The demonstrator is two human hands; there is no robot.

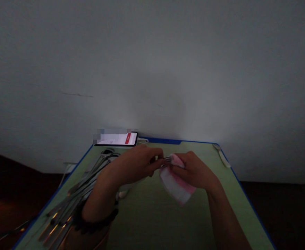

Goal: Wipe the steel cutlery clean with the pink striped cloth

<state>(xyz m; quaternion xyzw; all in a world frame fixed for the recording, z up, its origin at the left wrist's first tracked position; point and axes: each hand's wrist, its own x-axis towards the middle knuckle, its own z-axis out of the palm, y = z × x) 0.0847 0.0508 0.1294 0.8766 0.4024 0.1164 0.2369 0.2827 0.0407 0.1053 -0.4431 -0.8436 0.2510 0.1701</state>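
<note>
Over the middle of the table, my left hand (pixel 139 161) pinches a metal fork (pixel 167 159) with its fingers closed. Most of the fork is hidden, but narrow tines show between my two hands. My right hand (pixel 194 170) is closed on a pink and white cloth (pixel 177 189), pressing part of it around the fork's end. The rest of the cloth hangs loose below. Beside my left forearm lies a pile of long metal cutlery (pixel 90 180), partly covered by the arm and blurred.
A phone (pixel 116 139) with a lit screen stands at the back left, a white cable (pixel 143 140) at its side. At the right edge lies a white-handled utensil (pixel 222 157). The green table (pixel 162 222) has a blue rim and meets a grey wall (pixel 154 69).
</note>
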